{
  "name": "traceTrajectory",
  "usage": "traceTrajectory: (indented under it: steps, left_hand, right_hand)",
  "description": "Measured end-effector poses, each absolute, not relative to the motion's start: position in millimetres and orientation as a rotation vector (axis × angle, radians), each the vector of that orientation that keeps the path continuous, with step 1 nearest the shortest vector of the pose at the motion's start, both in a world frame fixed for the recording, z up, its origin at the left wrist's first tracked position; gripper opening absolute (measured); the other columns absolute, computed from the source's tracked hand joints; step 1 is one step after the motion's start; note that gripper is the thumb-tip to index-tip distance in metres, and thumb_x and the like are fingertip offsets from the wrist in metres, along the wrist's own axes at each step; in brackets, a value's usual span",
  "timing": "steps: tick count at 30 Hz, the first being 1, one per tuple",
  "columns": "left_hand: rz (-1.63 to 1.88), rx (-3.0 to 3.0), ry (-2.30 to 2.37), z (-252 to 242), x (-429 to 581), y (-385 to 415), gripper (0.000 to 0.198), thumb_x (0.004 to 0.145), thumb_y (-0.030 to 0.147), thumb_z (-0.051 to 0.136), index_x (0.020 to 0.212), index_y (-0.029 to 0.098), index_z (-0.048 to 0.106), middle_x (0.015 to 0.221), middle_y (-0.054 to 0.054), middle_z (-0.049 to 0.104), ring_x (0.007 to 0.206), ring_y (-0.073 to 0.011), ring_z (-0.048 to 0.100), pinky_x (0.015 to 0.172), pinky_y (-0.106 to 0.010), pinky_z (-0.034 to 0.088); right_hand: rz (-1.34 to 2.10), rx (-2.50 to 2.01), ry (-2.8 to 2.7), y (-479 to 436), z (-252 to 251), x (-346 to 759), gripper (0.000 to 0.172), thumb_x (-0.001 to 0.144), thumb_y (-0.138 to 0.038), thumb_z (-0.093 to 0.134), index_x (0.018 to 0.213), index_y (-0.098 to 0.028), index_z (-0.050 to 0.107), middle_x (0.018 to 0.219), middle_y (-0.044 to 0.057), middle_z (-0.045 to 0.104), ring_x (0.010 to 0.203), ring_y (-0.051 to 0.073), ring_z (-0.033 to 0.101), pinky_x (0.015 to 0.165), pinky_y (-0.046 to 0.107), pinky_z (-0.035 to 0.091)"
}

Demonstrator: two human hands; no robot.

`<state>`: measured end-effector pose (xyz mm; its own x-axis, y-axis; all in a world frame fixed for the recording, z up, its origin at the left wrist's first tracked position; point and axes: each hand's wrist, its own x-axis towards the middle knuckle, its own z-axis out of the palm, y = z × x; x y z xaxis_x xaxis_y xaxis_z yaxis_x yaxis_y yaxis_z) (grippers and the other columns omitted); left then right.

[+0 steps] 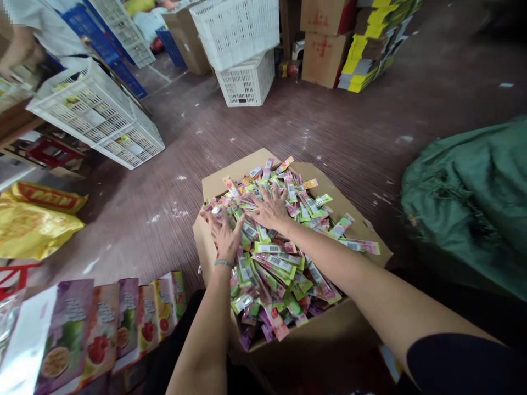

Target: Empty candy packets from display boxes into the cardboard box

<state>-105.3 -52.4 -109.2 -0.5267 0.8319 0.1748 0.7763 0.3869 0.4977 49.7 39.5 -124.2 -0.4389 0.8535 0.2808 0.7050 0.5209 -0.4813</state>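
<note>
A cardboard box (349,318) with its flaps folded out stands in front of me, heaped with small stick sachets (274,263) in green, pink, purple and orange. My left hand (225,235) lies on the left side of the heap, fingers spread, with a band around the wrist. Further to the right and a little farther away, my right hand (269,208) rests on the heap with its fingers spread as well. Both hands touch the sachets, and I see none gripped in either. Some sachets hang over the right flap.
Printed fruit cartons (102,334) stand at the lower left, near a yellow bag (37,225). White crates (99,112) are stacked left and at the back. A green sack (469,197) lies right. Cardboard boxes (327,55) stand behind. A person (24,44) is at upper left.
</note>
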Motion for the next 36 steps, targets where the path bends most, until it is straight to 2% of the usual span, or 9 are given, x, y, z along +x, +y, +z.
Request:
traceTrajectory:
  steps: [5,9,15,18,20,25,30,33,36]
  left_hand:
    - [0.720,1.477,2.669,-141.4,-92.2,-25.4,0.062,0.097,0.060,0.055,0.144,0.021,0.065,0.179,-0.014,0.005,0.162,-0.0466,-0.002,0.125,-0.071,0.009]
    - [0.760,1.396,2.686,-145.6,-99.6,-18.1,0.059,0.100,0.055,0.051,0.145,0.019,0.064,0.179,-0.015,0.003,0.163,-0.0429,-0.001,0.128,-0.065,0.009]
    - [0.693,1.400,2.577,-113.6,-101.3,-38.3,0.076,0.100,0.049,0.055,0.163,0.010,0.039,0.177,-0.023,0.005,0.162,-0.0461,0.005,0.128,-0.064,0.010]
    - [0.810,1.412,2.616,-88.1,-97.0,-61.9,0.094,0.095,0.048,0.066,0.170,0.013,0.021,0.175,-0.024,0.015,0.162,-0.0436,0.013,0.128,-0.061,0.013]
    - [0.838,1.487,2.676,-70.9,-89.0,-68.5,0.095,0.094,0.050,0.067,0.171,0.017,0.020,0.176,-0.023,0.015,0.162,-0.0412,0.012,0.129,-0.060,0.014]
    - [0.320,1.841,2.523,-65.9,-51.4,-56.0,0.075,0.098,0.063,0.055,0.165,0.034,0.039,0.179,-0.011,0.012,0.164,-0.0404,0.001,0.126,-0.069,0.010]
    - [0.018,1.812,2.471,-119.8,-22.1,-78.2,0.084,0.096,0.071,0.054,0.167,0.031,0.034,0.177,-0.018,0.013,0.163,-0.0421,0.001,0.123,-0.075,0.015]
    - [-0.027,1.797,2.488,-141.9,-18.9,-94.2,0.074,0.098,0.069,0.052,0.156,0.024,0.055,0.165,-0.023,0.042,0.161,-0.0419,0.021,0.123,-0.067,0.027]
    - [-0.143,1.785,2.400,-151.3,-22.0,-87.4,0.059,0.103,0.060,0.048,0.127,0.015,0.077,0.123,-0.024,0.073,0.142,-0.0394,0.052,0.120,-0.056,0.038]
  right_hand:
    - [0.347,-1.270,-2.296,49.2,-142.0,38.8,0.075,0.100,-0.057,0.064,0.165,-0.031,0.040,0.173,0.010,0.020,0.157,0.051,0.008,0.117,0.085,0.006]
    - [0.335,-1.270,-2.334,55.2,-143.0,24.8,0.076,0.102,-0.060,0.060,0.167,-0.028,0.037,0.174,0.011,0.014,0.158,0.048,0.006,0.119,0.082,0.005]
    - [0.613,-1.173,-2.521,62.0,-102.7,56.9,0.084,0.102,-0.071,0.054,0.171,-0.032,0.024,0.174,0.007,0.017,0.159,0.046,0.009,0.125,0.074,0.014]
    - [0.607,-1.012,-2.521,72.1,-87.3,106.2,0.079,0.103,-0.073,0.052,0.169,-0.035,0.029,0.173,0.004,0.021,0.158,0.044,0.016,0.127,0.067,0.021]
    - [0.560,-1.073,-2.438,82.6,-90.0,139.8,0.074,0.106,-0.071,0.047,0.168,-0.033,0.032,0.172,0.006,0.024,0.157,0.043,0.020,0.127,0.067,0.021]
    - [0.710,-1.452,-2.461,70.8,-136.9,176.6,0.078,0.106,-0.073,0.042,0.168,-0.026,0.034,0.172,0.011,0.022,0.159,0.043,0.013,0.126,0.072,0.013]
    - [0.445,-1.465,-2.319,-3.4,-188.5,160.9,0.076,0.106,-0.069,0.048,0.161,-0.016,0.046,0.165,0.017,0.038,0.157,0.041,0.018,0.125,0.069,0.017]
    - [0.398,-1.517,-2.246,-27.1,-202.7,154.9,0.066,0.108,-0.063,0.047,0.151,-0.014,0.057,0.165,0.020,0.035,0.155,0.042,0.020,0.123,0.069,0.018]
    - [0.398,-1.559,-2.221,-21.4,-210.4,151.6,0.064,0.104,-0.061,0.054,0.150,-0.016,0.058,0.163,0.020,0.036,0.155,0.044,0.019,0.124,0.069,0.013]
